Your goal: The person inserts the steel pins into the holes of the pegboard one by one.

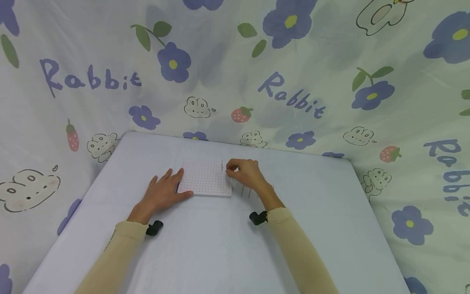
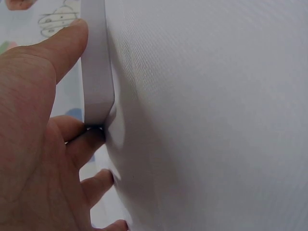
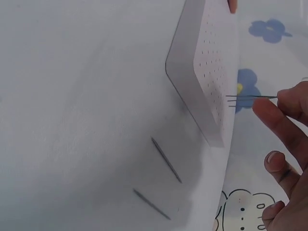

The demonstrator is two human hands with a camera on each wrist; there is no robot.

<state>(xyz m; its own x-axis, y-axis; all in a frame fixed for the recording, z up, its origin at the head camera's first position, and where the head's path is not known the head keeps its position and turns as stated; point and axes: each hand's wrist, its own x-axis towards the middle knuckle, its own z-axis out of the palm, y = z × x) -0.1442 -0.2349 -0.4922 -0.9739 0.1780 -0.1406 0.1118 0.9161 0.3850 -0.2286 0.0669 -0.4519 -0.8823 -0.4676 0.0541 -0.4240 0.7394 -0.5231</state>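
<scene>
A white foam board (image 1: 205, 179) dotted with small holes lies flat on the table. My left hand (image 1: 167, 190) rests flat beside its left edge, with the thumb (image 2: 62, 43) and a finger (image 2: 86, 139) pressed against the board's side (image 2: 96, 62). My right hand (image 1: 230, 168) pinches a thin metal needle (image 1: 222, 165) between thumb and fingertips (image 3: 285, 100). The needle (image 3: 250, 97) stands with its point at the board's (image 3: 214, 67) far right corner.
Several loose needles (image 1: 245, 191) lie on the white table (image 1: 205, 249) just right of the board; two of these needles (image 3: 166, 160) show near its edge in the right wrist view. A flower-printed cloth (image 1: 293, 81) hangs behind the table and at its sides.
</scene>
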